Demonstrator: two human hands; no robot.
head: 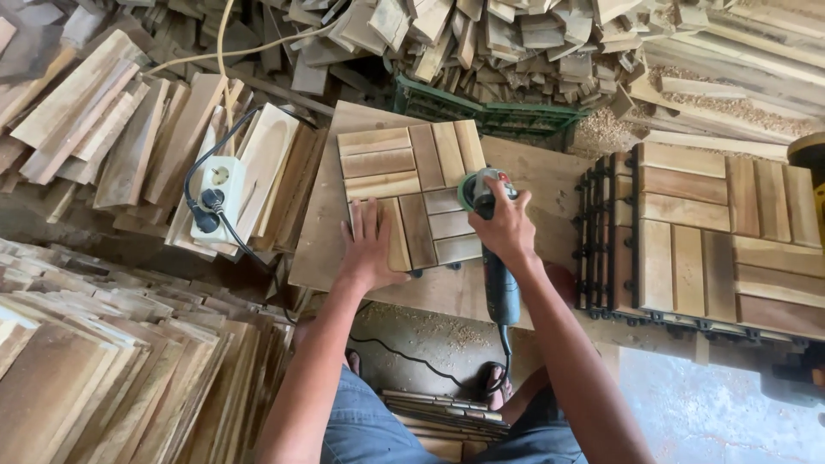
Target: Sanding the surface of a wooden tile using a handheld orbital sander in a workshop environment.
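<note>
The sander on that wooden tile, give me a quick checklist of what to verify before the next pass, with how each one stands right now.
1. Tile held down: ok. The left hand lies flat on the wooden tile.
2. Grip on the tool: ok. The right hand is wrapped around the sander.
3. Left fingers apart from the sanding head: ok, they are on the tile's opposite side.
4. Cord free of the work: ok. It drops off the board edge toward the floor.
5. Plug seated in the power strip: ok, a black plug sits in it.
6. Disc spinning: cannot tell.
</note>
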